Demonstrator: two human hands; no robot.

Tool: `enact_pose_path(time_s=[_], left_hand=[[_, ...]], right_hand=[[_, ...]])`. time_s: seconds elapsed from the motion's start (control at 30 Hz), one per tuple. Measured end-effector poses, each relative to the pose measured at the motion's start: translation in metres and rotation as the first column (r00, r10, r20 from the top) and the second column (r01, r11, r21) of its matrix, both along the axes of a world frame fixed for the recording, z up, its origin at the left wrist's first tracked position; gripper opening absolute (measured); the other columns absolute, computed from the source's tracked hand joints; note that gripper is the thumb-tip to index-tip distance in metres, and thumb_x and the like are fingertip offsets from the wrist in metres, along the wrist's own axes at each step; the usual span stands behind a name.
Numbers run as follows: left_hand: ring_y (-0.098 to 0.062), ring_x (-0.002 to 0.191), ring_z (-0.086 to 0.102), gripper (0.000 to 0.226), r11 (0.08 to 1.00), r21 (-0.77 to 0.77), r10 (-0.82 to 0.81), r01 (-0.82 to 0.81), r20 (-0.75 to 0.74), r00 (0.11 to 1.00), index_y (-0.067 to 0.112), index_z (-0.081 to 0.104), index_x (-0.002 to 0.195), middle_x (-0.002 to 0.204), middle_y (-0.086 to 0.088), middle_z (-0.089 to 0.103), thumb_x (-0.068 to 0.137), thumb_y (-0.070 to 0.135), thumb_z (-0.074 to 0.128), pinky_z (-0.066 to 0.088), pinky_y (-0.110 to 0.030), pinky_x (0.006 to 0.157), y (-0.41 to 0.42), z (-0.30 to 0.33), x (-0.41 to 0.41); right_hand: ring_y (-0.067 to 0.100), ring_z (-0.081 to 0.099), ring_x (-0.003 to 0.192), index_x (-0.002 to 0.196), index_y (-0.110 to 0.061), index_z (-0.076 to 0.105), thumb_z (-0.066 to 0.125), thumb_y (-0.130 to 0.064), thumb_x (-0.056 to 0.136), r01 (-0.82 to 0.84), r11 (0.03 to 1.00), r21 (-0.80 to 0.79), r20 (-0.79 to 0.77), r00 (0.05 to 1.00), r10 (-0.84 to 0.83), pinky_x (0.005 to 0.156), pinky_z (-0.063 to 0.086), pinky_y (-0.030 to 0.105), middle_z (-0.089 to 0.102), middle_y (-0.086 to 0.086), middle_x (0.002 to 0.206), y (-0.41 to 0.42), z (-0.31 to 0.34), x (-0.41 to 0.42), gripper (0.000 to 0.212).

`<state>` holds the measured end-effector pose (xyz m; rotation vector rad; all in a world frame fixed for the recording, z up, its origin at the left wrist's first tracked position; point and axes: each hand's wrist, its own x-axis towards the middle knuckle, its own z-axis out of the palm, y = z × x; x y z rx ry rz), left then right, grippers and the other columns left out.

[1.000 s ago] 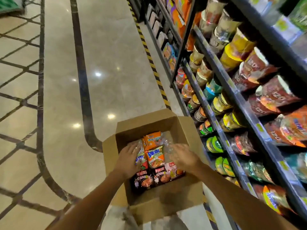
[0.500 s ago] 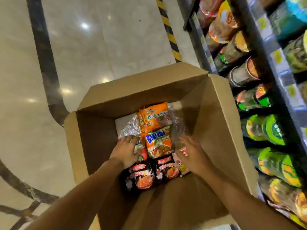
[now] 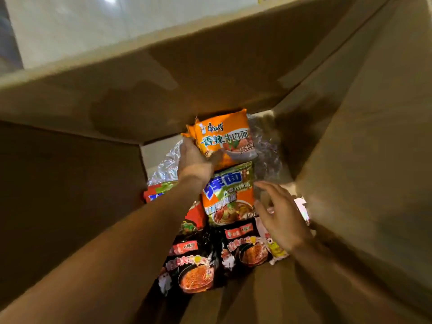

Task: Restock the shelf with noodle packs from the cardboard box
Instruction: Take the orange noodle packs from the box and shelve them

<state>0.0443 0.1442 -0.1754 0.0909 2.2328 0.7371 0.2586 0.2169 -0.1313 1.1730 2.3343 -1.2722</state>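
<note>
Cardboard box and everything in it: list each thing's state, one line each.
Cardboard box: open, flaps up.
Orange noodle pack: tilted up, gripped by left hand.
Right hand: open, above the packs, holding nothing.
Green-and-orange pack: lying flat.
Black packs: lying flat.
Clear wrapper: crumpled.

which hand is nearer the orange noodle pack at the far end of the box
Left. The left hand grips the orange noodle pack at its left edge; the right hand hovers open, nearer the camera.

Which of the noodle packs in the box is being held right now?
The plain orange pack at the far end of the box: the left hand grips its edge, while the green-and-orange pack and the black packs lie untouched.
</note>
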Motion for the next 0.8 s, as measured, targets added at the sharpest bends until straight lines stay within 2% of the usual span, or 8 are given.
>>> enact_pose_path(time_s=[0.07, 0.2, 0.33, 0.4, 0.43, 0.57, 0.7, 0.8], left_hand=[[-0.027, 0.108, 0.059, 0.064, 0.996, -0.013, 0.090, -0.090, 0.007, 0.996, 0.020, 0.044, 0.117, 0.116, -0.003, 0.060, 0.073, 0.045, 0.083, 0.049, -0.043, 0.092, 0.008, -0.009, 0.002], [-0.023, 0.086, 0.059, 0.048, 0.980, 0.023, 0.193, -0.198, 0.142, 0.971, 0.015, 0.046, 0.106, 0.087, 0.002, 0.057, 0.080, 0.033, 0.082, 0.047, -0.034, 0.076, 0.003, -0.006, 0.008], [-0.019, 0.082, 0.058, 0.022, 0.937, 0.083, 0.304, -0.340, 0.288, 0.908, 0.013, 0.054, 0.090, 0.090, -0.006, 0.058, 0.086, 0.017, 0.075, 0.049, -0.033, 0.088, -0.023, 0.025, 0.006], [-0.024, 0.087, 0.062, 0.022, 0.899, 0.096, 0.381, -0.428, 0.309, 0.871, 0.005, 0.057, 0.099, 0.095, -0.009, 0.063, 0.086, 0.011, 0.074, 0.051, -0.045, 0.096, -0.040, 0.043, 0.002], [-0.026, 0.090, 0.066, 0.023, 0.895, 0.095, 0.391, -0.437, 0.307, 0.868, 0.006, 0.058, 0.102, 0.098, -0.007, 0.068, 0.087, 0.010, 0.074, 0.054, -0.048, 0.094, -0.049, 0.052, 0.000], [-0.018, 0.087, 0.070, 0.022, 0.912, 0.021, 0.400, -0.410, 0.187, 0.897, 0.028, 0.054, 0.100, 0.095, 0.006, 0.068, 0.090, 0.019, 0.071, 0.058, -0.049, 0.086, -0.082, 0.073, -0.003], [-0.012, 0.089, 0.069, 0.028, 0.884, 0.073, 0.444, -0.461, 0.173, 0.879, 0.023, 0.051, 0.111, 0.100, 0.007, 0.069, 0.091, 0.013, 0.068, 0.059, -0.049, 0.084, -0.093, 0.070, -0.003], [-0.008, 0.092, 0.069, 0.025, 0.875, 0.132, 0.444, -0.466, 0.165, 0.881, 0.028, 0.051, 0.103, 0.099, 0.007, 0.069, 0.092, 0.013, 0.068, 0.059, -0.040, 0.084, -0.091, 0.064, -0.003]], right_hand=[[0.013, 0.048, 0.128, 0.133, -0.024, 0.058, 0.061, -0.016, 0.097, 0.004, 1.000, -0.022, -0.013, 1.000, -0.004, 0.111, 0.040, 0.034, 0.054, -0.012, 0.131, -0.004, -0.005, 0.000, 0.038], [0.008, 0.050, 0.126, 0.134, -0.031, 0.057, 0.058, -0.017, 0.098, 0.030, 0.997, -0.072, 0.003, 1.000, -0.030, 0.110, 0.040, 0.027, 0.050, -0.017, 0.131, -0.007, -0.003, 0.000, 0.038], [0.004, 0.049, 0.124, 0.134, -0.035, 0.056, 0.057, -0.018, 0.098, 0.098, 0.990, -0.104, 0.038, 0.995, -0.094, 0.108, 0.041, 0.025, 0.052, -0.011, 0.135, -0.005, 0.006, -0.008, 0.040], [0.006, 0.053, 0.119, 0.134, -0.036, 0.055, 0.058, -0.018, 0.098, 0.147, 0.981, -0.123, 0.042, 0.989, -0.143, 0.106, 0.045, 0.029, 0.053, -0.009, 0.133, -0.003, 0.011, -0.019, 0.041], [0.005, 0.053, 0.118, 0.135, -0.035, 0.055, 0.059, -0.018, 0.097, 0.180, 0.975, -0.131, 0.041, 0.984, -0.176, 0.106, 0.046, 0.030, 0.055, -0.009, 0.133, -0.001, 0.012, -0.025, 0.041], [0.011, 0.055, 0.120, 0.133, -0.020, 0.054, 0.070, -0.016, 0.091, 0.288, 0.941, -0.176, 0.069, 0.958, -0.280, 0.102, 0.046, 0.029, 0.061, -0.005, 0.131, 0.008, 0.003, -0.063, 0.046], [0.012, 0.065, 0.107, 0.108, -0.044, 0.058, 0.081, -0.018, 0.079, 0.303, 0.940, -0.155, 0.025, 0.953, -0.303, 0.090, 0.054, 0.026, 0.068, -0.004, 0.115, 0.019, -0.021, -0.105, 0.045], [0.020, 0.064, 0.112, 0.110, -0.062, 0.047, 0.088, -0.035, 0.067, 0.396, 0.909, -0.130, 0.013, 0.917, -0.398, 0.096, 0.055, 0.043, 0.062, 0.002, 0.125, 0.026, -0.056, -0.119, 0.065]])
